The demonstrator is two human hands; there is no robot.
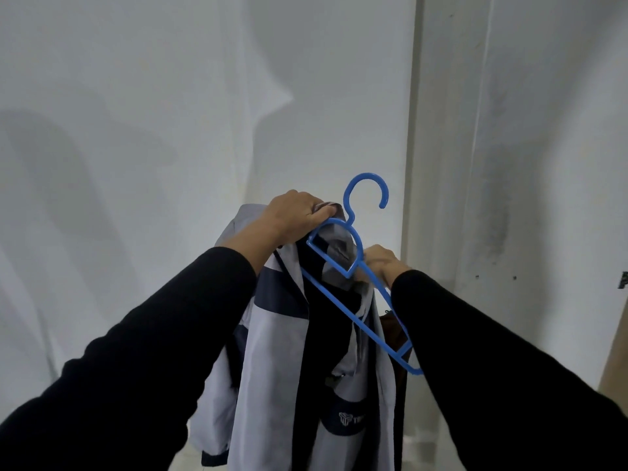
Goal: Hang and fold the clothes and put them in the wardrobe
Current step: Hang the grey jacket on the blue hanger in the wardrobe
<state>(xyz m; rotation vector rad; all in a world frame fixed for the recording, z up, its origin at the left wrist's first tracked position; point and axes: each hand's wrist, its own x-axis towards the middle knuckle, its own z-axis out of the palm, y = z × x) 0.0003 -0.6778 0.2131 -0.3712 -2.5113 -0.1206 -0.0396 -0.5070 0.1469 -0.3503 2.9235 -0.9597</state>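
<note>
A light grey and navy jacket hangs in front of me, held up at chest height. A blue plastic hanger lies tilted across its collar, hook pointing up and its right end sloping down. My left hand grips the jacket's collar together with the hanger's left shoulder. My right hand holds the jacket fabric at the hanger's right arm; its fingers are partly hidden behind the hanger. Both arms wear black sleeves.
A white wall fills the view ahead. A pale vertical corner post or door frame stands to the right. A brown cardboard-like panel leans at the right edge. Something brown shows behind the jacket.
</note>
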